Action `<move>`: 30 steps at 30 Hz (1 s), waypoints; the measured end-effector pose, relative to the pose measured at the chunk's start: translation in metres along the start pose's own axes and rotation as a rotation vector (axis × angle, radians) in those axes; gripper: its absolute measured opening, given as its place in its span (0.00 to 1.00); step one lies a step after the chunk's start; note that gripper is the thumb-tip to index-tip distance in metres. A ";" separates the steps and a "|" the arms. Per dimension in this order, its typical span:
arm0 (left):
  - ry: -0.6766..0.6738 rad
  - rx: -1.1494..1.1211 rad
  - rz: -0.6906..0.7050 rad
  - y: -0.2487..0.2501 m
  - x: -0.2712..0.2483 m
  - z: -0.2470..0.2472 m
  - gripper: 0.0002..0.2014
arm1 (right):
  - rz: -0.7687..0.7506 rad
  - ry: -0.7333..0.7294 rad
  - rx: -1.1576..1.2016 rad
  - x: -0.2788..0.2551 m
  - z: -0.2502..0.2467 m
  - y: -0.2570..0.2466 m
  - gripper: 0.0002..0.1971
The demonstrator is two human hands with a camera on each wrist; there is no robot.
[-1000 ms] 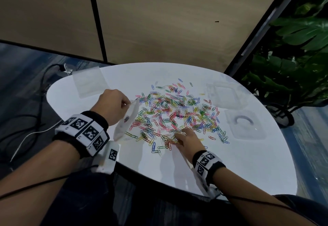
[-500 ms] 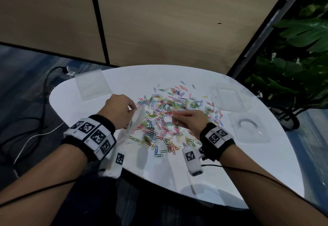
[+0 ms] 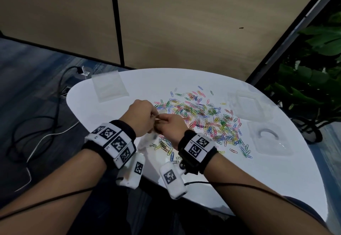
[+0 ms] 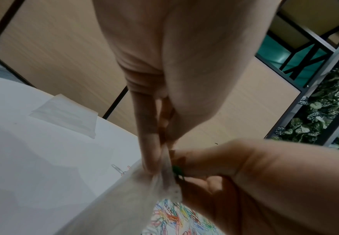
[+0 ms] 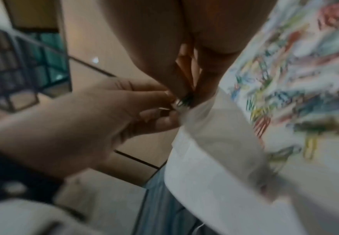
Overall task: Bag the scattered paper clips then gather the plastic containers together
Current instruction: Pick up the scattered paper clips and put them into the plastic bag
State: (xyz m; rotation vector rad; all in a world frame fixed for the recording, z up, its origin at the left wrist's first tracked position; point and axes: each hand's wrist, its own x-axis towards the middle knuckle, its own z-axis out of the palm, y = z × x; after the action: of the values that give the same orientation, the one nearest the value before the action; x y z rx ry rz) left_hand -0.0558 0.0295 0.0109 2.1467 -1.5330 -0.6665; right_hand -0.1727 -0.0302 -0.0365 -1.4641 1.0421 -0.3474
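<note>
Many coloured paper clips (image 3: pixel 208 118) lie scattered across the middle of the white table (image 3: pixel 239 179). My left hand (image 3: pixel 142 118) pinches the mouth of a small clear plastic bag (image 3: pixel 147 140), which hangs below it over the table's near left part. My right hand (image 3: pixel 169 125) is pressed against the left hand at the bag's mouth. In the left wrist view its fingers pinch a few clips, one of them green (image 4: pixel 177 171), right at the bag (image 4: pixel 124 198) opening. Two clear plastic containers (image 3: pixel 249 107) (image 3: pixel 267 138) sit on the right of the table.
A flat stack of clear bags (image 3: pixel 108 85) lies at the table's far left edge. Cables run over the floor on the left. A leafy plant (image 3: pixel 313 87) stands beyond the table's right side. Wood wall panels rise behind the table.
My right hand left the near edge of the clip pile, rose with clips pinched, and moved left to the bag's mouth. My left hand kept hold of the bag.
</note>
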 end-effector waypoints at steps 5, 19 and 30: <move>-0.009 -0.028 -0.028 -0.004 -0.002 -0.004 0.14 | -0.175 0.103 -0.381 0.001 -0.004 -0.002 0.08; 0.147 -0.019 -0.205 -0.027 -0.003 -0.033 0.15 | -0.463 0.173 -0.313 0.008 -0.010 -0.010 0.16; 0.126 0.033 -0.204 -0.035 0.001 -0.034 0.13 | -0.492 -0.430 -1.621 0.014 0.006 0.088 0.36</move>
State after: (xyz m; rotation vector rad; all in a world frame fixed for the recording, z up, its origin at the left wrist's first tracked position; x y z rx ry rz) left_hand -0.0092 0.0416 0.0175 2.3429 -1.2809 -0.5619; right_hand -0.1952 -0.0239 -0.1223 -3.0501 0.4569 0.6703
